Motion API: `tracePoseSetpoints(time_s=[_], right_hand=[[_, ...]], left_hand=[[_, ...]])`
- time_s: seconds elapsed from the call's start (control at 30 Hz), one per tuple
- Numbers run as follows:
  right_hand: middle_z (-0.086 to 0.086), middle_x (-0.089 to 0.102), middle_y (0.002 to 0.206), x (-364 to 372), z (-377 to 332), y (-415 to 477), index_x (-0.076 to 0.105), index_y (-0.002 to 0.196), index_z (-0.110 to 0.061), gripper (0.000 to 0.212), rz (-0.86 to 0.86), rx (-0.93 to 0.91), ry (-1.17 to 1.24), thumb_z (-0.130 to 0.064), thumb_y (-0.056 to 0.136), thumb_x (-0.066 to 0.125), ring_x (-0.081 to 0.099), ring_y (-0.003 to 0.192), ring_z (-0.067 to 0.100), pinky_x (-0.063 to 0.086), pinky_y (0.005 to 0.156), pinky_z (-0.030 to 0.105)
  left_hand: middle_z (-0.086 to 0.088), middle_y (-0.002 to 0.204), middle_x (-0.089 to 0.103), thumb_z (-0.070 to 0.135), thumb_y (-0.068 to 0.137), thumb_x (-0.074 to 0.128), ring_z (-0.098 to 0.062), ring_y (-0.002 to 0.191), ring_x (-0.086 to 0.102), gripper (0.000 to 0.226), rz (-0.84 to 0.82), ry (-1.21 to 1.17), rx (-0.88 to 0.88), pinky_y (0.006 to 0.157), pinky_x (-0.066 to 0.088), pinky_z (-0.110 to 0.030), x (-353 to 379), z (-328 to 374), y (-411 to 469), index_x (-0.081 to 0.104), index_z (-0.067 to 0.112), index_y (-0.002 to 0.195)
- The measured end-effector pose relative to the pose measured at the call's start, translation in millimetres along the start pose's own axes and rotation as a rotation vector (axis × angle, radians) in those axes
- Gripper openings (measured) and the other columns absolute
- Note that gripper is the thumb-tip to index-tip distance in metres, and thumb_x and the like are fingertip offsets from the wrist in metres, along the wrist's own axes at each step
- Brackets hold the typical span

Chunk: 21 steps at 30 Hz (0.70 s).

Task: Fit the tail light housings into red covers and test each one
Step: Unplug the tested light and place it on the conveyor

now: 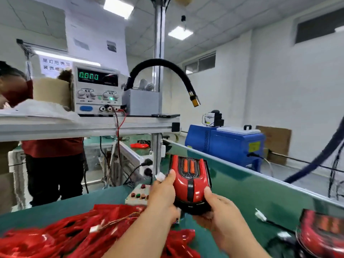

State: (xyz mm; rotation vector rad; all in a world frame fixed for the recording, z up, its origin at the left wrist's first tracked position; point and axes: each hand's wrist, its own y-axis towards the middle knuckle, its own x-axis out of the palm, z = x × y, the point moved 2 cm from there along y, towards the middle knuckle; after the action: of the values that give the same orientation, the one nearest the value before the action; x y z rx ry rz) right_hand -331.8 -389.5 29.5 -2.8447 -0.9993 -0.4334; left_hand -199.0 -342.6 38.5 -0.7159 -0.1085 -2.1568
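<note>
1. At lower centre of the frame, over a green bench point(242, 185), a person's two hands hold a single tail light unit point(189, 181) between them.
2. The unit wears a glossy red cover, rounded like a shell, with a black stripe running down its near middle and a black base at the near end.
3. At its far end, a dark grille panel frames two orange-red lens bars standing side by side.
4. The left hand point(163, 194) grips the unit's left flank with its thumb laid along the red surface. A small white connector point(160, 177) shows just past the thumb tip.
5. The right hand point(221, 213) is clamped on the near right corner, thumb on top of the red and fingers curled under the black base.
6. In the lower left of the frame, a blurred heap of red covers point(55, 237) spreads across the bench, threaded with thin wires and white plugs.
7. At the lower right edge, a second red unit point(322, 233) lies on the bench, too blurred for detail.
8. A small button box point(138, 195) sits just left of the left hand.
9. On a shelf in the upper left, a power supply point(96, 90) shows green digits, with red and black leads hanging from its terminals.
</note>
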Motion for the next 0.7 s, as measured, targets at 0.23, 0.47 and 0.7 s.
tracePoseSetpoints(time_s=[0.23,0.47,0.7], right_hand=[[0.02,0.07,0.088,-58,-37,63,0.062,0.1,-0.001,0.019,0.215,0.127,0.111,-0.019,0.098,0.055,0.066,0.073,0.033,0.051,0.048,0.032],[0.019,0.07,0.094,-78,-35,115,0.063,0.1,-0.004,0.023,0.261,0.159,0.083,-0.02,0.102,0.046,0.064,0.077,0.031,0.047,0.057,0.033],[0.011,0.076,0.08,-84,-6,167,0.071,0.092,-0.001,0.03,0.266,0.089,0.227,-0.008,0.097,0.043,0.068,0.074,0.024,0.052,0.061,0.031]], left_hand=[[-0.026,0.114,0.067,0.015,0.098,0.05,-0.038,0.105,0.066,0.032,-0.106,0.136,-0.191,0.096,0.05,-0.052,85,-7,38,0.062,-0.003,0.122],[-0.011,0.068,0.068,0.004,0.096,0.054,-0.021,0.056,0.063,0.009,-0.221,0.24,-0.266,0.051,0.051,-0.028,92,-4,68,0.061,0.001,0.1],[-0.007,0.11,0.07,-0.021,0.089,0.045,-0.021,0.091,0.067,0.057,-0.311,0.301,0.041,0.073,0.056,-0.035,89,-37,97,0.054,0.029,0.116]])
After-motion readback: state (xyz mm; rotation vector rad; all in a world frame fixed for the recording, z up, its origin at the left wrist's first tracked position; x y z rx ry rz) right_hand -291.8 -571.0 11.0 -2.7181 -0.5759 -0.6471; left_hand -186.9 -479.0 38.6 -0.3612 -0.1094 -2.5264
